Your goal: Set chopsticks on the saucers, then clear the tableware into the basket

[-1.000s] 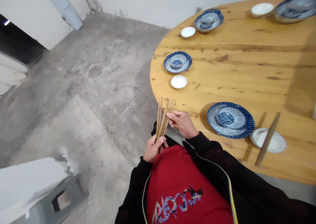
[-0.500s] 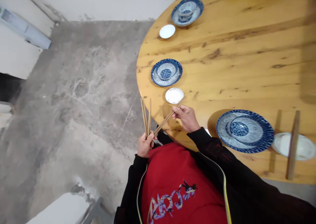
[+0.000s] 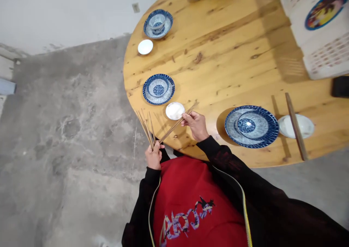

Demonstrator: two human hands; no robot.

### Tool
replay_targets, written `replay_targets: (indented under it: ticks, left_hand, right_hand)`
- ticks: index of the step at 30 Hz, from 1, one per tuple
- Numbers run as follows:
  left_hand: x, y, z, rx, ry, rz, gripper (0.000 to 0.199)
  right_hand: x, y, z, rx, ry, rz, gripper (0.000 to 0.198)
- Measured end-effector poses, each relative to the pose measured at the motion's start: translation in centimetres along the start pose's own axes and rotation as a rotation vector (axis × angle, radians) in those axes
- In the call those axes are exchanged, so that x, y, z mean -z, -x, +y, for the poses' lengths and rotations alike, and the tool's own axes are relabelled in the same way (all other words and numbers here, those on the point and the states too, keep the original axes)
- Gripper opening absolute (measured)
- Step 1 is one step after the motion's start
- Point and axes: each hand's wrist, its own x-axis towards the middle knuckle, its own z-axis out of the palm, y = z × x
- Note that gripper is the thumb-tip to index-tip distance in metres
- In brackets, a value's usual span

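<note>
My left hand [image 3: 154, 155] is closed round the lower ends of several wooden chopsticks [image 3: 145, 129], which fan out upward beside the table's rim. My right hand [image 3: 195, 125] pinches chopsticks [image 3: 174, 126] that slant from near the left hand up over the table; how many is hard to tell. Just above the right fingertips sits a small white dish [image 3: 175, 111]. Beyond it lies a blue-and-white plate [image 3: 147, 97] with a matching bowl [image 3: 158, 88] on it. Right of my right hand stands another patterned plate [image 3: 273, 127] bearing a bowl [image 3: 253, 124].
Chopsticks [image 3: 296, 127] rest across a white dish [image 3: 308, 126] at the right. A white perforated plastic basket [image 3: 321, 56] and a black object [image 3: 340, 86] are on the round wooden table [image 3: 229, 65]. Farther back are another plate [image 3: 148, 31] and a white dish [image 3: 145, 47].
The view has swung to the right, bringing the basket and black object into sight. Both hands still hold the chopsticks, now closer to the small white dish and over the table's edge.
</note>
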Motion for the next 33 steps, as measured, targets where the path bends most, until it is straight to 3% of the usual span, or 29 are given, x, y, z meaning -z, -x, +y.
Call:
replay_targets:
  ticks: [10, 19, 27, 33]
  left_hand:
    - [1.6, -3.3, 0.6, -0.092, -0.148, -0.175, 0.048]
    - [3.9, -4.8, 0.5, -0.18, -0.293, -0.184, 0.04]
    - [2.9, -4.5, 0.9, -0.065, -0.121, -0.218, 0.048]
    - [1.4, -4.3, 0.8, -0.024, -0.056, -0.247, 0.043]
  right_hand:
    - [-1.7, 0.3, 0.0, 0.014, 0.006, 0.089, 0.054]
    - [-3.0, 0.6, 0.4, -0.016, 0.038, 0.083, 0.051]
    - [-2.5, 0.3, 1.0, -0.058, 0.009, 0.088, 0.048]
    - [-1.6, -2.2, 0.4, -0.04, 0.001, 0.104, 0.043]
